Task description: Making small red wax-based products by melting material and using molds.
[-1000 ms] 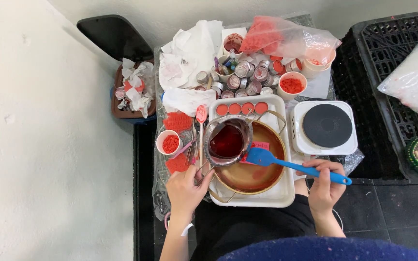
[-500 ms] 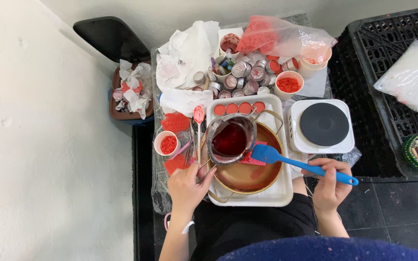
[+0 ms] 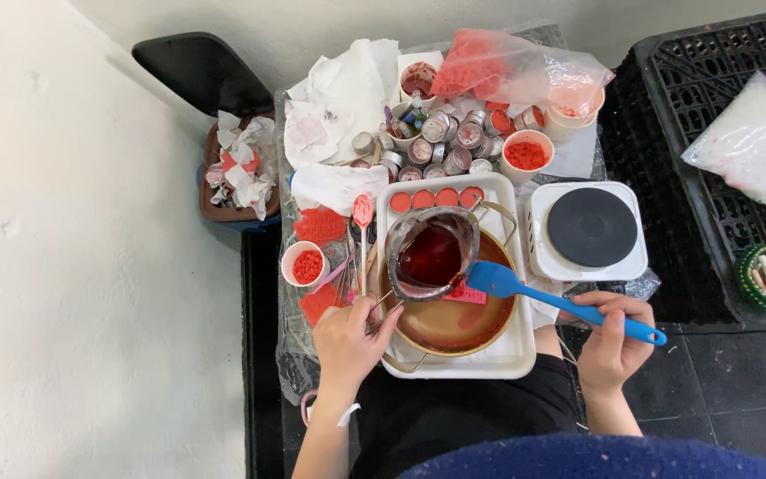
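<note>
Blue spatula (image 3: pixel 560 303), right hand (image 3: pixel 611 345), red-filled pitcher (image 3: pixel 432 253)

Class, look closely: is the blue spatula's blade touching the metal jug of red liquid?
Cannot tell. In the head view the blue spatula blade meets the metal jug rim from above; height is hidden.

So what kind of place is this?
Likely a small home craft corner for melting wax: an electric hotplate, a pitcher of red liquid and many small round tins crowd the table.
</note>
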